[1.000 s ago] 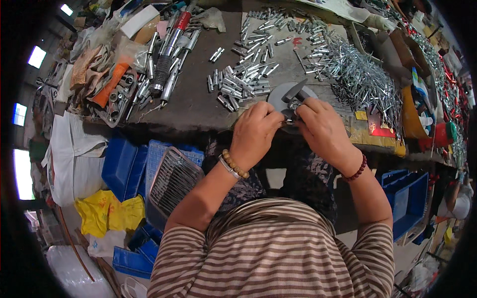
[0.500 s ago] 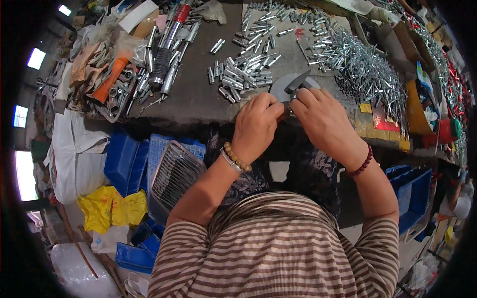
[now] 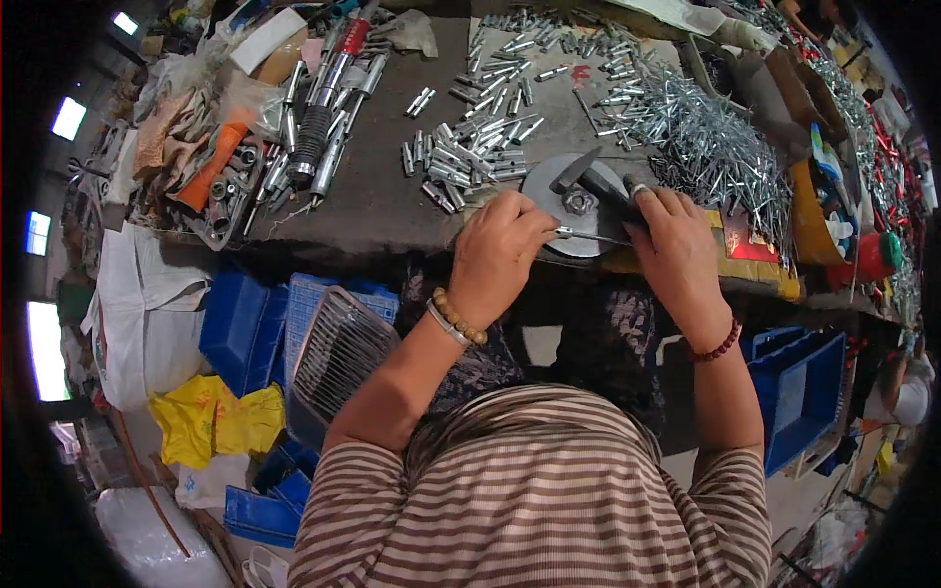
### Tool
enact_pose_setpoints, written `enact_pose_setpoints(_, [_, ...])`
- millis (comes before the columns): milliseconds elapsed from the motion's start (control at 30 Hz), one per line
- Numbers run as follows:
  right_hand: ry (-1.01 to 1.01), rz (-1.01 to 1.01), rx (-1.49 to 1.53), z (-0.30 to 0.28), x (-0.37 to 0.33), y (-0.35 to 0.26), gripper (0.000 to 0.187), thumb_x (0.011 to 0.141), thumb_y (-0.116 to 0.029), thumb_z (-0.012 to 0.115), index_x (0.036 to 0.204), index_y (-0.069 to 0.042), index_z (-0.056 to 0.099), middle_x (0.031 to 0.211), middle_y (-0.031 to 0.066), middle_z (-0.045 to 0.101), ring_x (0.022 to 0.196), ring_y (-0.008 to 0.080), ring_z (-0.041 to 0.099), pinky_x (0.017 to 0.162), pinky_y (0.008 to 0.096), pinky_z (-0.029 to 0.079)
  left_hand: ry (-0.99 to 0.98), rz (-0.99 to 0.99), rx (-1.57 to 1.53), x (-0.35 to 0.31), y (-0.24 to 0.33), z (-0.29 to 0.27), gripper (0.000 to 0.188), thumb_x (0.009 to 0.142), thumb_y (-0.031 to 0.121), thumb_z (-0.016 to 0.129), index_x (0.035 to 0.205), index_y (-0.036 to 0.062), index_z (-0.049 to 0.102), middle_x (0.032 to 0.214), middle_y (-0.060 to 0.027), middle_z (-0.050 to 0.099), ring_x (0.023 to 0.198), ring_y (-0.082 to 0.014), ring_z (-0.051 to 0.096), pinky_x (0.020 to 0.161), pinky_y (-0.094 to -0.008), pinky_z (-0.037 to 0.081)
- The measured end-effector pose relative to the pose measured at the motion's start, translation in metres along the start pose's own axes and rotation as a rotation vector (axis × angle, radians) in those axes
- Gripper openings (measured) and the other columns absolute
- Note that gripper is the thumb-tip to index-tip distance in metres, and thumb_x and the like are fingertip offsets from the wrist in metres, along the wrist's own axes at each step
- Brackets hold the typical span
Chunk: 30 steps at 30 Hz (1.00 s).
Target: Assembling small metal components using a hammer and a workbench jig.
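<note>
My left hand (image 3: 500, 243) pinches a thin metal rod with a thicker silver end (image 3: 593, 236), which points right across the near part of a round grey metal disc (image 3: 542, 186). My right hand (image 3: 676, 245) is closed around the dark handle of a hammer (image 3: 575, 170), whose head is over the disc. Below the head, a small round metal piece (image 3: 579, 202) sits on the disc. The rod's far tip reaches toward my right thumb; I cannot tell whether they touch. Left of the disc lies a pile of short silver tubes (image 3: 461, 162).
Right of the disc spreads a heap of thin metal pins (image 3: 720, 137), with a red card (image 3: 750, 240) at its near edge. Tools and an orange-handled object (image 3: 218, 162) crowd the bench's left. Blue bins (image 3: 240, 318) and a wire-like rack (image 3: 343, 348) stand below.
My hands have moved apart, the right one going rightward with the hammer. The rod between them and the round piece on the disc now show. The view has shifted slightly.
</note>
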State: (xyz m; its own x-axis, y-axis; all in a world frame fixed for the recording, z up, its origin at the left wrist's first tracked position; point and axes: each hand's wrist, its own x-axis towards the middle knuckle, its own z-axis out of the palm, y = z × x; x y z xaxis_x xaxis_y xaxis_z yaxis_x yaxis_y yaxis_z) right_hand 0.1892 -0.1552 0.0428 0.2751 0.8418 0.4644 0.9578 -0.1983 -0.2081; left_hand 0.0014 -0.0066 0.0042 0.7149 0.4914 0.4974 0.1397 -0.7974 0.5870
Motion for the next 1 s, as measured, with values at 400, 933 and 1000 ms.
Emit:
enact_pose_setpoints(400, [0.05,0.116,0.229,-0.028,-0.045,-0.023,0.034,0.081,0.007,0.068,0.113,-0.004,0.066,0.104,0.016,0.064,0.08,0.0395,0.066,0.068,0.0448,0.055,-0.005,-0.004,-0.022,-0.001,-0.005,0.003,0.011,0.084,0.006,0.076,0.095,0.0056,0.073,0.094,-0.0099,0.062,0.09,-0.0312,0.064,0.078,-0.0422,0.051])
enact_pose_setpoints(933, [0.335,0.099,0.317,-0.035,-0.039,-0.032,0.017,0.093,0.003,0.067,0.109,-0.001,0.067,0.1,0.0145,0.062,0.072,0.0341,0.063,0.066,0.035,0.052,-0.004,0.002,-0.124,-0.001,-0.01,0.001,0.01,0.085,0.006,0.076,0.093,0.003,0.071,0.093,-0.0107,0.062,0.089,-0.0314,0.064,0.079,-0.0408,0.051])
enact_pose_setpoints(1000, [0.323,0.055,0.243,-0.026,-0.056,-0.03,0.022,0.09,0.003,0.067,0.111,-0.003,0.068,0.099,0.0141,0.064,0.073,0.0339,0.065,0.064,0.0368,0.053,0.002,0.019,-0.093,-0.001,-0.008,-0.001,0.011,0.085,0.006,0.076,0.093,0.0027,0.07,0.093,-0.0107,0.062,0.089,-0.0315,0.064,0.079,-0.0408,0.051])
